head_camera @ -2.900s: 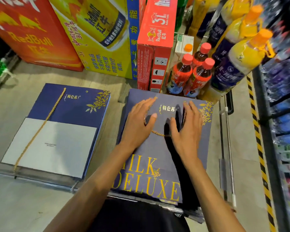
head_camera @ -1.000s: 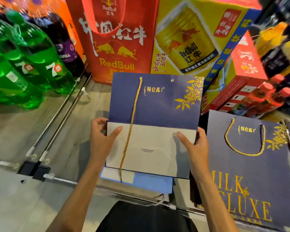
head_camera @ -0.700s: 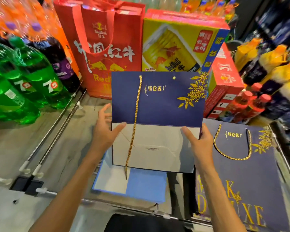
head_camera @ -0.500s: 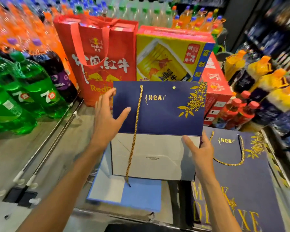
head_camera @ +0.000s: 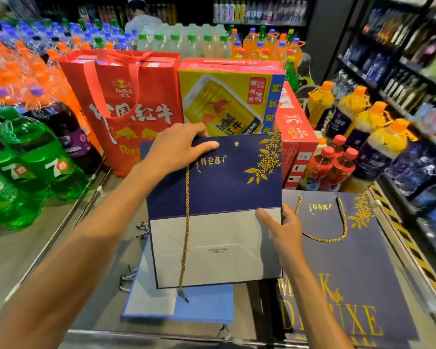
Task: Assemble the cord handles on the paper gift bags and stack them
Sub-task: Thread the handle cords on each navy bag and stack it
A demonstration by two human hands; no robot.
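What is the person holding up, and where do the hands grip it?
A folded navy paper gift bag: left hand pinches its top edge, right hand its right edge.

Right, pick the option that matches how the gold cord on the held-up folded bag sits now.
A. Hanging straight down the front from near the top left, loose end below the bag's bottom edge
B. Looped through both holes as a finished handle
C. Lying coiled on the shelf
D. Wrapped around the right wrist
A: the gold cord drops in one line down the held bag from under the left hand, while the right-side hole stays empty.
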